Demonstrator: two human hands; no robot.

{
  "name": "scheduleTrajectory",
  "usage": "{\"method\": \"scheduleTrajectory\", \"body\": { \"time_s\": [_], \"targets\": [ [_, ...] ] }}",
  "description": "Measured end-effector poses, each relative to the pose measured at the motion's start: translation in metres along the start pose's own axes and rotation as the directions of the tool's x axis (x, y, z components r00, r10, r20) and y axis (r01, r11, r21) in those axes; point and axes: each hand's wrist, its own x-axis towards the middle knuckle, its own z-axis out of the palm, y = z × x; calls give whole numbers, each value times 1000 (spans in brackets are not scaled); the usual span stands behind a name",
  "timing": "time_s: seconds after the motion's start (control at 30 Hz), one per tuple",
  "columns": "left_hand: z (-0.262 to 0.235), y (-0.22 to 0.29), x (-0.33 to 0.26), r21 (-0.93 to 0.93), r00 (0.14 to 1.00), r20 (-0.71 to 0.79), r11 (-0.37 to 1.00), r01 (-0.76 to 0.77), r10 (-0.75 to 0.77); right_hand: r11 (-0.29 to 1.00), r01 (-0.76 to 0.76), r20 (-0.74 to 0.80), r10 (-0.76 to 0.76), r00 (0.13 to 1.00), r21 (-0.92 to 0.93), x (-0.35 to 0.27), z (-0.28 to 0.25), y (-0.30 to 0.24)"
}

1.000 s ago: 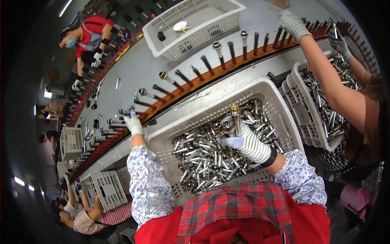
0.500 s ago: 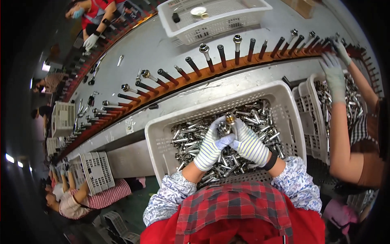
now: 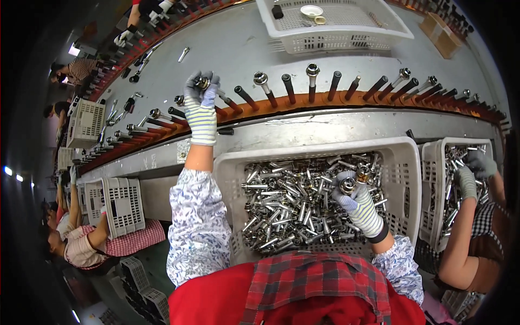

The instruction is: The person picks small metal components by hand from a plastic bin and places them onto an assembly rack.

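Freshly apart, striped-gloved left hand [image 3: 202, 112] and right hand [image 3: 364, 212] divide the work. Left pinches a round metal fitting [image 3: 202, 83] by dark slender rods [image 3: 335, 82]; right cradles brass-and-chrome fittings [image 3: 347, 186] over the grey plastic crate [image 3: 325, 147].

On the grey table [image 3: 233, 57] I see one white plastic basket [image 3: 295, 43] with a small white bowl [image 3: 311, 10] inside, and near it a brown cardboard box [image 3: 441, 36].

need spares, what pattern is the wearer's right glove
The right glove is whitish with yellow-green and darker stripes, clearest in the head view.
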Motion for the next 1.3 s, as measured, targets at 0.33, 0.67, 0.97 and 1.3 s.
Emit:
{"method": "scheduleTrajectory", "body": {
  "time_s": [0.33,0.67,0.97,1.3],
  "targets": [
    [-75,-34,4,253,997,-57,965,65,-52,993,-1,-28,-2,1000,-118,2,10,-4],
    [47,81,-159,390,742,568,911,138,-355,852,206,290,-67,955,-481,30,37,-6],
    [73,87,-172,210,679,612,911,355,-406,736,385,366,-199,909,-556,44,36,24],
    [-6,-27,-4,33,963,-181,977,210,-201,972,-227,-73,231,970,61,28,0,-25]
  ]
}}
